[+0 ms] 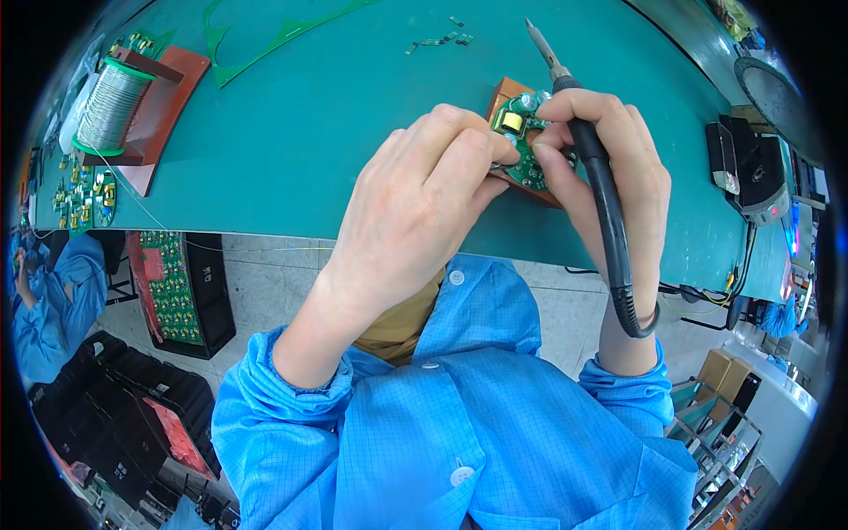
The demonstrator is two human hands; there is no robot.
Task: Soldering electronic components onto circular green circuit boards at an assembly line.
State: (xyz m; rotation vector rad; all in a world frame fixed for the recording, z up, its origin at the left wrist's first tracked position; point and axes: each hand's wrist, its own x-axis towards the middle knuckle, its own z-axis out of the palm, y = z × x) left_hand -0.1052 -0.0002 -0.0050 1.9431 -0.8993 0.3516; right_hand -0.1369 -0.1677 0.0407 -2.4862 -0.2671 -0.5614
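Grip: both hands pinch a small round green circuit board [523, 146] on a brown block [512, 93] at the near edge of the green table [336, 115].
Left hand [415, 212]: fingertips closed on the board's left rim.
Right hand [609, 168]: thumb and forefinger on the board, soldering iron [583, 141] tucked under the fingers, tip pointing away.
Doing it well: hold the board flat and keep the hot tip off the fingers.
Around: solder spool [110, 106] far left, loose parts [442, 40] beyond, black box [751, 172] at right.

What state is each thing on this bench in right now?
Left hand: pinching the circuit board.
Right hand: gripping soldering iron, fingers on the board.
Circuit board: resting on a brown block.
Soldering iron: tip raised, off the board.
Solder spool: lying on its holder, wire trailing.
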